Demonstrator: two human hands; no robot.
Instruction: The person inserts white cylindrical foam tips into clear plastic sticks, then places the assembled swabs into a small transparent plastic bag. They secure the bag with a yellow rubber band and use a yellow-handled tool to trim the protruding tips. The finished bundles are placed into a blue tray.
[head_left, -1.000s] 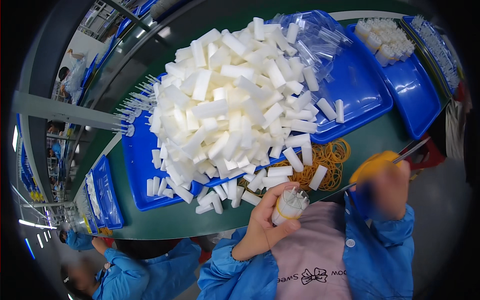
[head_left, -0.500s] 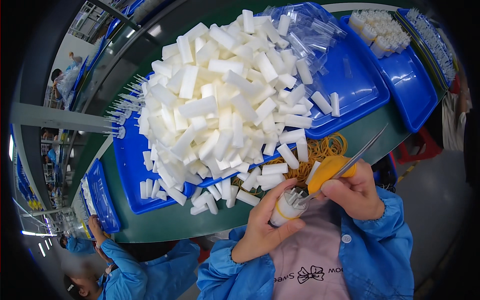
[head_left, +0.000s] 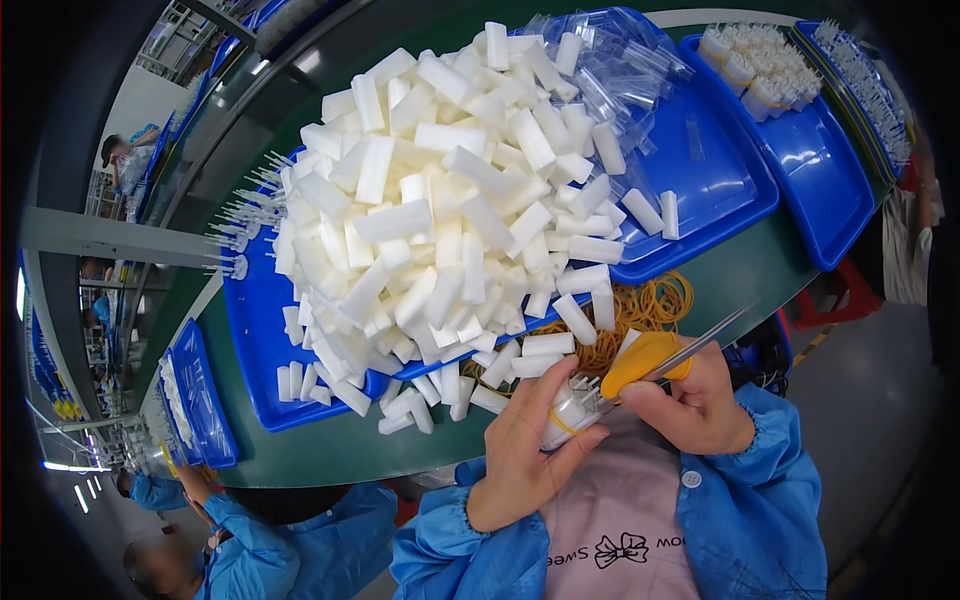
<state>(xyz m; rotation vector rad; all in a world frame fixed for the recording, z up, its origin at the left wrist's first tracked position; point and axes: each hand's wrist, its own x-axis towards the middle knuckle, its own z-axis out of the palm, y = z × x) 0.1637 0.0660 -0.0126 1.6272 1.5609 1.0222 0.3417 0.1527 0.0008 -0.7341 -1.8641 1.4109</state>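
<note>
Left hand (head_left: 525, 455): fingers curled around a small banded bundle of white pieces, held just above the lap, in front of the table's near edge
Bundle (head_left: 572, 412): short white plastic pieces bound by a yellow band, gripped in the left hand, its upper end touched by the tool in the right hand
Right hand (head_left: 695, 400): fingers clenched on the yellow handle of a tool, thumb laid along it, just right of the bundle
Tool (head_left: 668, 354): yellow grip with a thin metal shaft slanted up to the right; whether scissors or tweezers cannot be told
Sleeves and apron: blue cuffed sleeves on both forearms, pink apron (head_left: 620, 520) between them
Rubber bands (head_left: 650, 305): loose yellow heap lain on the green table (head_left: 330, 450), just beyond the hands, against the tray's near rim
Stray white pieces (head_left: 420, 400): scattered on the table by the tray's front edge
Large blue tray (head_left: 260, 330): loaded with a tall heap of white rectangular pieces (head_left: 440, 220)
Clear bags (head_left: 610, 70): piled at the far right part of that tray
Second blue tray (head_left: 810, 170): to the right, banded white bundles (head_left: 760, 60) stood at its far end
Third blue tray (head_left: 200, 400): seen at the left, near a co-worker's blue sleeve (head_left: 240, 510)
</note>
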